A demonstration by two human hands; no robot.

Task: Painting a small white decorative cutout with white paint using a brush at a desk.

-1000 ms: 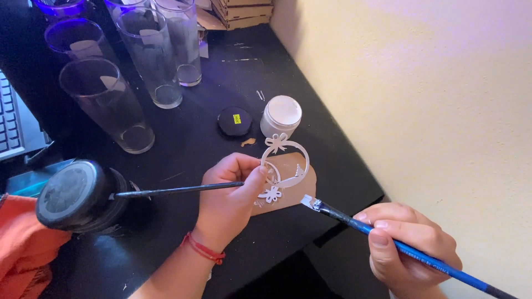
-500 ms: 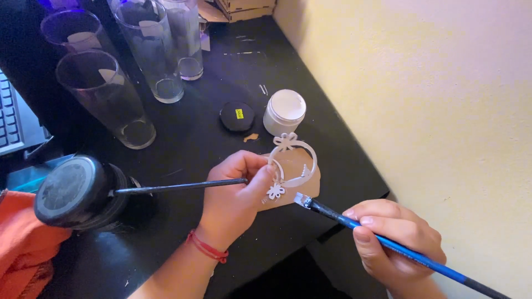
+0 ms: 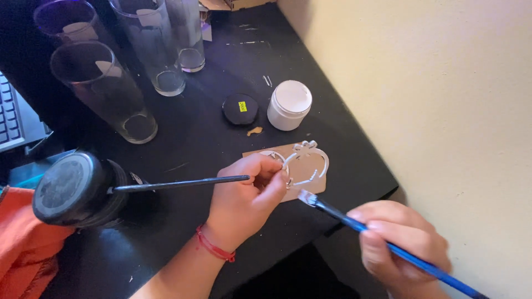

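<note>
A black bench (image 3: 183,138) fills the view from above, set against a pale yellow wall (image 3: 443,111). At its far left stand four tall clear drinking glasses (image 3: 105,94), some with small pale labels on their sides. A round black lidded jar (image 3: 75,188) lies on its side at the near left, just beside an orange cloth (image 3: 22,249).

The left hand (image 3: 249,196), a red cord at its wrist, pinches a thin white-painted cut-out ornament with a looped ring and a bow shape (image 3: 305,160), holding it over a tan cardboard scrap (image 3: 293,177) near the bench's right edge; a slim black brush handle (image 3: 177,182) is also gripped in this hand. The right hand (image 3: 399,243) is closed around a blue-handled flat paintbrush (image 3: 354,221), its white bristles touching the ornament's lower edge.

Behind them sit an open small white paint pot (image 3: 289,105) and its round black lid (image 3: 240,108), which carries a small yellow square sticker.

Risks, as I judge them: the fragile ornament could snap under a firm pinch, wet paint could smear onto the fingers, and the open pot, close to the working hands, could be knocked over.
</note>
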